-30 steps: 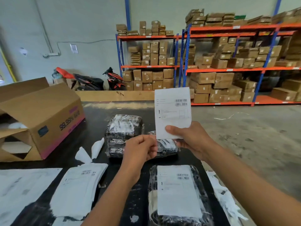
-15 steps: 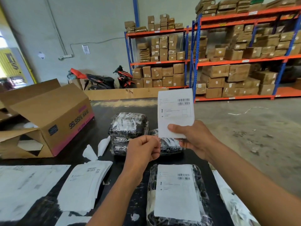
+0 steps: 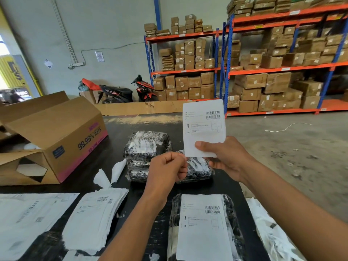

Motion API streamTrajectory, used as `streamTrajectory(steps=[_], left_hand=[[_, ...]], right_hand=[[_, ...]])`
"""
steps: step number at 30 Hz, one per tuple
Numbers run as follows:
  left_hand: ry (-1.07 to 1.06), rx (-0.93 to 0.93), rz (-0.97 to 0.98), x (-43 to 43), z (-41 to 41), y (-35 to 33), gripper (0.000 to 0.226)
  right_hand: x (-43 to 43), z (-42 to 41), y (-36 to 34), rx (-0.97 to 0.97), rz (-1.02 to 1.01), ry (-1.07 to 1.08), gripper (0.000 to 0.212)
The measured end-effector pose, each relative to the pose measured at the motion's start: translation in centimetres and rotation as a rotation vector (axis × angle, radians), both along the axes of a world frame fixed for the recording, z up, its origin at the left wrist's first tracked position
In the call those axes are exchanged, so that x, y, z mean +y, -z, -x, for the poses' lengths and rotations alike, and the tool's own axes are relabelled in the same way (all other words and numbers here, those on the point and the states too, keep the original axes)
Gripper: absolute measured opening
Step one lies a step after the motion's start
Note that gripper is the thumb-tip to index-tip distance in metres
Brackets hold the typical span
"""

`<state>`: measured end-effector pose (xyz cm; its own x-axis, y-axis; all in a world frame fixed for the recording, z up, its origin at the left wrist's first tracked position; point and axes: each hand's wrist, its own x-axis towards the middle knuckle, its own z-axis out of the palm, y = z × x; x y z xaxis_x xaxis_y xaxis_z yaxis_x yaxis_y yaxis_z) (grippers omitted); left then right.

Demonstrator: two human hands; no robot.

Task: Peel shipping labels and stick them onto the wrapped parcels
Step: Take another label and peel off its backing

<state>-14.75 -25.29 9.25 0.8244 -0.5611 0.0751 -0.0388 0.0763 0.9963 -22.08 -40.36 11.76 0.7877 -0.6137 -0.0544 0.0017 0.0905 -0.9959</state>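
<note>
My right hand [image 3: 227,157] has the shipping label [image 3: 204,125] by its bottom edge. The thumb lies flat across the front and the other fingers are curled up behind the paper. The label stands upright above those fingers. It is a white rectangle with two barcodes at its top right, lines of small print beside them, and a ruled box of text across the middle. Its lower third is blank.

My left hand [image 3: 165,170] sits just beside the right one with its fingers curled in tight. The thumb and forefinger tips pinch the label's lower left corner. Both forearms reach forward from the bottom of the view, the left one nearly straight and the right one angled in from the side. The two hands are raised clear of the black table [image 3: 105,159].

Directly behind my fingers lies one wrapped parcel [image 3: 199,168] in glossy black film. A stack of parcels [image 3: 146,146] stands just past my left knuckles.

Below my wrists, closer to me, a labelled parcel [image 3: 230,210] lies flat with its white sticker face up.

Further out beyond my left forearm are a pile of label sheets [image 3: 94,215] and curled white backing scraps [image 3: 102,179]. Past those, an open cardboard box [image 3: 56,132] lies on its side.

Far beyond the label stand orange and blue shelves [image 3: 282,68] full of cartons.
</note>
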Motion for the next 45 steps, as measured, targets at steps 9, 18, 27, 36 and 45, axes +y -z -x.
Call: streamTrajectory(steps=[9, 18, 27, 36, 45], left_hand=[[0.061, 0.013, 0.095, 0.2, 0.3, -0.5, 0.014], [0.147, 0.052, 0.199, 0.1, 1.3, -0.9, 0.025], [0.083, 0.028, 0.178, -0.2, 1.3, -1.0, 0.022], [0.025, -0.114, 0.110, 0.1, 1.3, -1.3, 0.013], [-0.067, 0.111, 0.084, 0.1, 1.4, -1.5, 0.019]], right_hand=[[0.2, -0.3, 0.0, 0.055, 0.021, -0.044, 0.031], [1.1, 0.2, 0.5, 0.136, 0.520, -0.036, 0.058], [1.4, 1.6, -0.7, 0.027, 0.295, -0.279, 0.029], [1.3, 1.9, -1.3, 0.029, 0.325, -0.306, 0.024], [1.9, 1.4, -0.4, 0.032, 0.259, -0.203, 0.024]])
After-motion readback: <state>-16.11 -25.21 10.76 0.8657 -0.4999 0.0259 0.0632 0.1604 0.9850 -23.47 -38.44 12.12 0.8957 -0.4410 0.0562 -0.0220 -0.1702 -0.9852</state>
